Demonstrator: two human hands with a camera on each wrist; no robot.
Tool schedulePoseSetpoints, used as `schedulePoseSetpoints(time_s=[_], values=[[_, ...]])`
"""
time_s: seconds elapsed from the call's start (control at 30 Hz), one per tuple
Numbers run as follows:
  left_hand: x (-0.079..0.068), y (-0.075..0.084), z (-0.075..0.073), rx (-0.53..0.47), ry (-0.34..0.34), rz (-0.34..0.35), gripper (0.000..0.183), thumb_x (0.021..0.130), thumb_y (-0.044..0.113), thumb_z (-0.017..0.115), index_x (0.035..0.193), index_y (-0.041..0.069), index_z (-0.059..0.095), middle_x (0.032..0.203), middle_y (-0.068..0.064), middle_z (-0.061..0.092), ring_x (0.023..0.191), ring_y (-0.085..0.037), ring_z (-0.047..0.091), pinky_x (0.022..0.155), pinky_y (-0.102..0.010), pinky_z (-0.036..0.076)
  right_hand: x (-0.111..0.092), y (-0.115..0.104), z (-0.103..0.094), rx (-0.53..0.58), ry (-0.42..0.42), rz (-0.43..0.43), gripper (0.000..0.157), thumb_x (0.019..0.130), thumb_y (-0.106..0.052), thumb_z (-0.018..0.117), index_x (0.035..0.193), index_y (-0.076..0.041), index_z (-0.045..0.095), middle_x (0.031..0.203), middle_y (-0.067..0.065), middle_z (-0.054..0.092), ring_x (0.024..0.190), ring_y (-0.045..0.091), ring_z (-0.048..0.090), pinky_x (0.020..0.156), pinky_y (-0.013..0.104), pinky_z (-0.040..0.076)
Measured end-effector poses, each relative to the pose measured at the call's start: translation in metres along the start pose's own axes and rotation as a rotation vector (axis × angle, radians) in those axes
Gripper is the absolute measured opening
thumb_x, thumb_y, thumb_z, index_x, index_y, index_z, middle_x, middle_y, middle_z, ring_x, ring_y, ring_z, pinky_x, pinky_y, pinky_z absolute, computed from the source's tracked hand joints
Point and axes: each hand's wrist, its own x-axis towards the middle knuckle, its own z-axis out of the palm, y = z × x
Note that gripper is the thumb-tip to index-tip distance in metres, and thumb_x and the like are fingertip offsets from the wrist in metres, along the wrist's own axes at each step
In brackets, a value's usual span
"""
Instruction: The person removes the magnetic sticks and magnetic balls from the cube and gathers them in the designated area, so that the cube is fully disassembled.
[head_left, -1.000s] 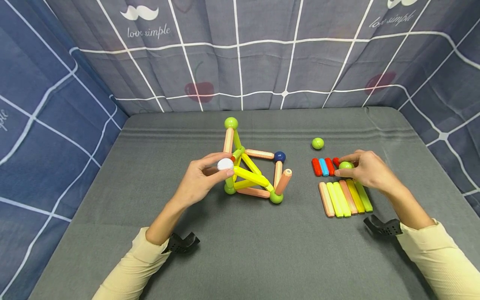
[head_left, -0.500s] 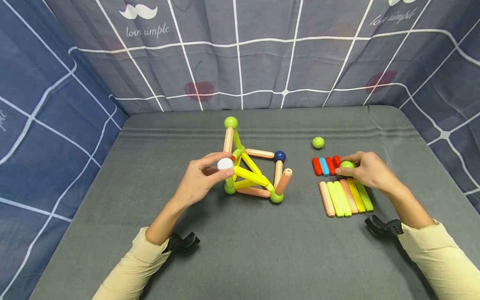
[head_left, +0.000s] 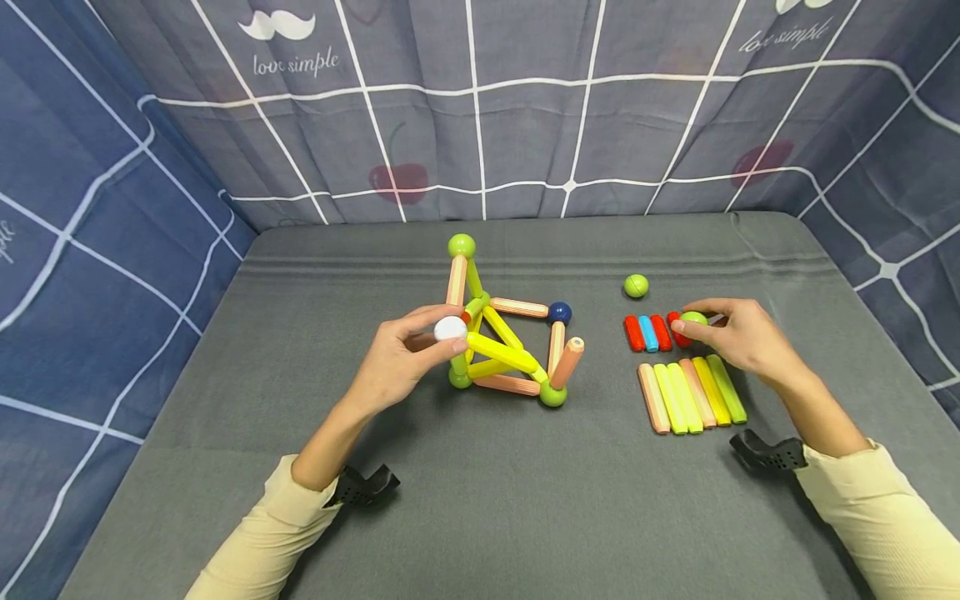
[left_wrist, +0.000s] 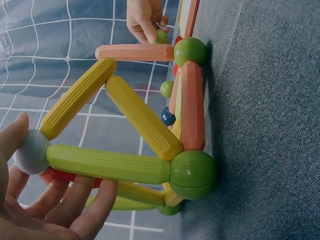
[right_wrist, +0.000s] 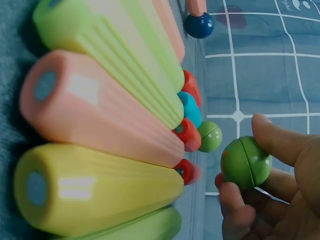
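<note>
My left hand [head_left: 396, 357] pinches a white ball [head_left: 450, 328] between thumb and fingers, at the raised corner of a frame built of magnetic rods and balls. From that ball, a yellow rod [left_wrist: 79, 97] and a light green rod [left_wrist: 107, 164] slope off to other joints. A salmon rod [head_left: 567, 362] sticks up freely from the green corner ball [head_left: 552, 393]. On the right, my right hand [head_left: 742, 337] holds a loose green ball [right_wrist: 246, 162] by thumb and fingertips, over the right end of the short rods. A red short rod [head_left: 680, 330] is partly behind the thumb.
Another green ball [head_left: 636, 287] lies behind the row of short red and blue rods [head_left: 648, 333]. Several long rods [head_left: 690, 396] lie side by side nearer me. A dark blue ball [head_left: 559, 313] joins the frame's far right side. A checked curtain [head_left: 525, 133] surrounds the table.
My right hand has shifted slightly away from me with the green ball, and more of the rightmost red rod shows. The left hand and the frame stay still.
</note>
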Motion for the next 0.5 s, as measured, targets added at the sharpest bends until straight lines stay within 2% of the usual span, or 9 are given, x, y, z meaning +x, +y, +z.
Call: schedulePoseSetpoints(time_s=[0.07, 0.2, 0.33, 0.5], values=[[0.0, 0.0, 0.0, 0.005, 0.002, -0.002, 0.042, 0.089, 0.005, 0.074, 0.13, 0.001, 0.063, 0.129, -0.019, 0.059, 0.094, -0.025, 0.067, 0.078, -0.029, 0.055, 0.002, 0.0, -0.001, 0.005, 0.027, -0.014, 0.044, 0.092, -0.034, 0.071, 0.117, 0.003, 0.068, 0.094, 0.014, 0.069, 0.075, 0.017, 0.057, 0.057, 0.028, 0.046], [0.0, 0.001, 0.0, 0.018, 0.006, -0.001, 0.042, 0.089, 0.007, 0.074, 0.13, 0.001, 0.063, 0.13, -0.017, 0.059, 0.097, -0.024, 0.066, 0.079, -0.029, 0.055, 0.007, -0.001, -0.005, 0.075, 0.027, -0.02, 0.043, 0.093, -0.025, 0.072, 0.122, 0.005, 0.064, 0.093, 0.015, 0.067, 0.067, 0.016, 0.06, 0.056, 0.027, 0.049], [-0.001, 0.002, 0.0, 0.027, 0.009, -0.002, 0.043, 0.089, 0.008, 0.074, 0.13, 0.002, 0.063, 0.13, -0.015, 0.059, 0.097, -0.024, 0.066, 0.079, -0.029, 0.055, 0.018, -0.004, -0.007, 0.141, 0.011, -0.004, 0.042, 0.093, -0.016, 0.07, 0.128, 0.004, 0.059, 0.105, 0.02, 0.063, 0.068, 0.022, 0.064, 0.06, 0.028, 0.05], [-0.001, 0.001, 0.0, 0.013, 0.005, 0.0, 0.042, 0.089, 0.007, 0.074, 0.13, 0.002, 0.064, 0.129, -0.016, 0.06, 0.096, -0.024, 0.066, 0.079, -0.029, 0.055, 0.038, -0.01, -0.008, 0.156, -0.056, 0.05, 0.049, 0.095, -0.014, 0.066, 0.137, 0.007, 0.05, 0.123, 0.028, 0.052, 0.078, 0.026, 0.067, 0.073, 0.037, 0.052]])
